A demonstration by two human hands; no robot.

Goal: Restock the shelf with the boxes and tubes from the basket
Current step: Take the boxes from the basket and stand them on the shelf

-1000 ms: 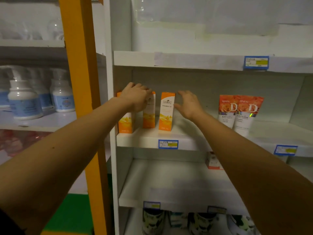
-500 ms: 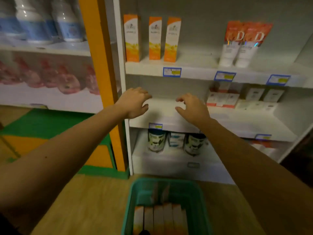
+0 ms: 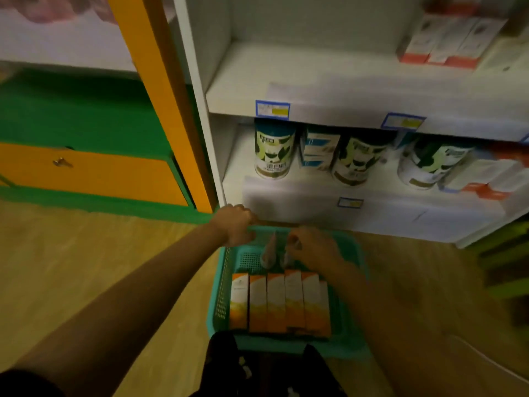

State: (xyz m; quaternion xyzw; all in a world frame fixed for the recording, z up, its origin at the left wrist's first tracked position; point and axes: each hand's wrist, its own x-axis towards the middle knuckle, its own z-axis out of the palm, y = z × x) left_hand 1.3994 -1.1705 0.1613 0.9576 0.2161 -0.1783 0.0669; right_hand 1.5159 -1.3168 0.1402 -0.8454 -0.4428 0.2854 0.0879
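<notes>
Both hands are reaching into the basket (image 3: 220, 282): left hand (image 3: 236, 223) is curling over its far rim, right hand (image 3: 313, 247) is closing loosely around the tubes (image 3: 269, 253), though contact is blurred. The tubes are likely light, soft and slippery, best gripped mid-body; the boxes (image 3: 279, 302) are looking stiff and light, best held by their long sides.

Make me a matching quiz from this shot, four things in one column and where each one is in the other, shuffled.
1. orange boxes
2. tubes
3. green-label cans
4. left hand

A. bottom shelf
B. far end of the basket, upright
C. at the basket's far left rim
D. near end of the basket, in a row

Pairs: 1-D, 2-B, 3-A, 4-C
</notes>
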